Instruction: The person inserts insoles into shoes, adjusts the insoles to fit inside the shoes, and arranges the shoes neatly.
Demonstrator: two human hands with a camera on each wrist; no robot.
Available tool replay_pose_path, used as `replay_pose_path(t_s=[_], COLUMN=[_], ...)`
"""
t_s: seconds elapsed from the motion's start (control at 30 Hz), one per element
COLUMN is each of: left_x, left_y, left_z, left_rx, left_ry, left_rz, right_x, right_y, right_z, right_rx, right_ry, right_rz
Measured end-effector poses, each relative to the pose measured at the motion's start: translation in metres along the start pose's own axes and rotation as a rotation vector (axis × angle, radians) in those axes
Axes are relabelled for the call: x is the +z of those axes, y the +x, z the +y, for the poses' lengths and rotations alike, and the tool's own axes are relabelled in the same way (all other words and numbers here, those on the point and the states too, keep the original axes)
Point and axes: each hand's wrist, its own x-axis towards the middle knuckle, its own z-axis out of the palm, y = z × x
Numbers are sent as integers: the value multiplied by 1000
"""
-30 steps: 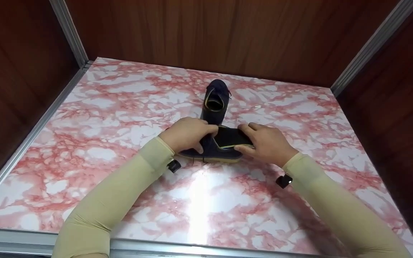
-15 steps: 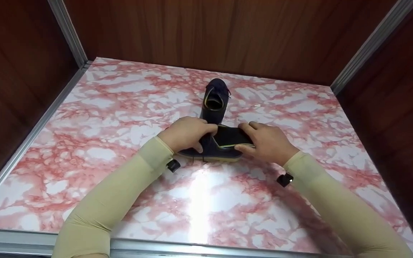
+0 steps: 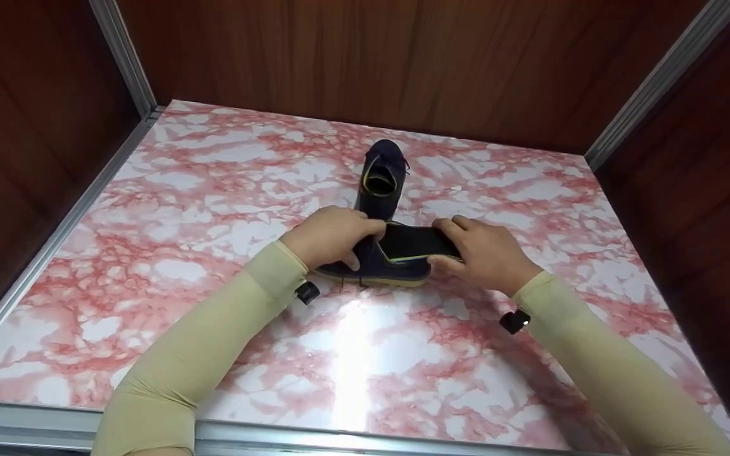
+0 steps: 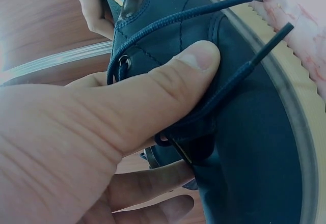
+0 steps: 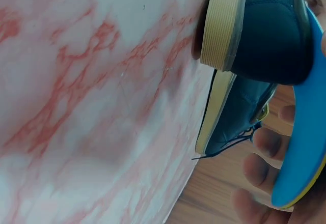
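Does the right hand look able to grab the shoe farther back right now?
Probably not without letting go: the right hand holds the insole, which juts from the near shoe. Otherwise, nothing seems to block its way to the far shoe.

The head view faces forward and down over the tabletop [image 3: 270, 373]; both wrist views (much closer, the right apparently tilted) share the nearer shoe [image 3: 393, 271].

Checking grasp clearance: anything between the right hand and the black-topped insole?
Nothing visible: the right hand pinches the insole directly, at the end sticking out past the near shoe. The left hand grips that shoe, out of the way.
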Motion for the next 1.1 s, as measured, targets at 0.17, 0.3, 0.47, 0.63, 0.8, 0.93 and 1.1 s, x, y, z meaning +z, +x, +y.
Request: replay_pose_path(t_s=[0.17,0.3,0.47,0.63,0.8,0.93,1.1], left_x=[1,1,2,2,1,2,3], left_y=[1,2,2,1,1,1,2], left_z=[0,0,0,-1,-1,-1,0], left_rx=[-1,0,1,0,1,2,3], left_ry=[-5,-3,4,-1,4,10,17], left_rz=[0,0,-1,3,3,2,4], right_x=[0,0,-1,-1,-2,-1,2], right_y=[-3,-4,-3,-2,-1,0,0], right_z=[3,3,2,2,1,1,2], right_rx=[15,23,14,8,8,-5,-8], right_ry=[10,7,7,5,6,5,2], right_rz=[-2,-1,3,1,3,26,33])
